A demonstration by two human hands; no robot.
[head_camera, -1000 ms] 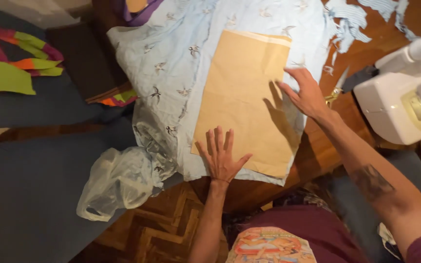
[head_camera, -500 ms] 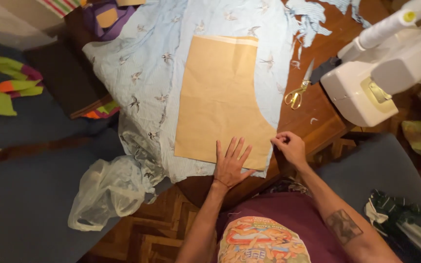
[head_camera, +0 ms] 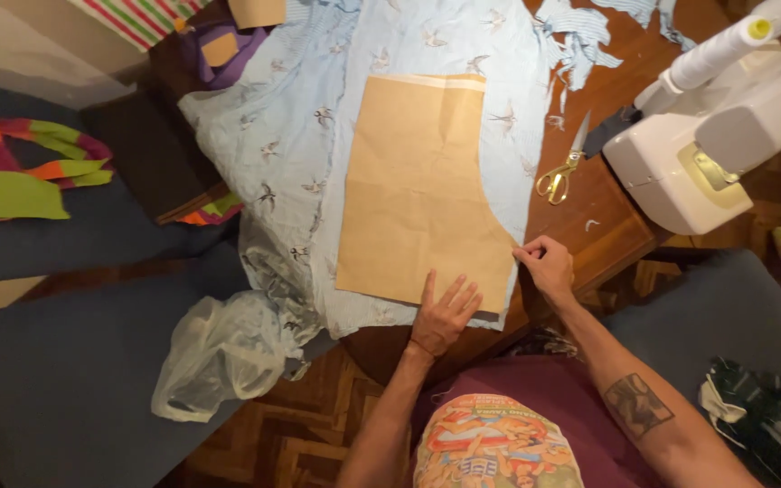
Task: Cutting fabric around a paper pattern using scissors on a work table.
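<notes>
Brown paper is lying flat on a big piece of light blue cloth, and both are lying on a round wooden table. The paper is smooth and a bit stiff, with faint fold lines, and one long side curves in (like a cut-out shape for clothes). The cloth is thin and soft, with little dark birds printed on it, and it is bunching up where it hangs off the table edge.

The left hand is pressing down on the bottom edge of the paper, palm flat and fingers spread wide, gripping nothing. The right hand is pinching the bottom right corner of the paper, fingers curled in on it.

So the paper looks put in place and smoothed out. The cloth around it is not cut yet, I think, because it is showing whole on every side of the paper. The gold scissors are lying apart on the bare wood, with small scraps of cloth near them. A white sewing machine, hard and shiny, is sitting at the right. A crinkly clear plastic bag is slumping by the table.
</notes>
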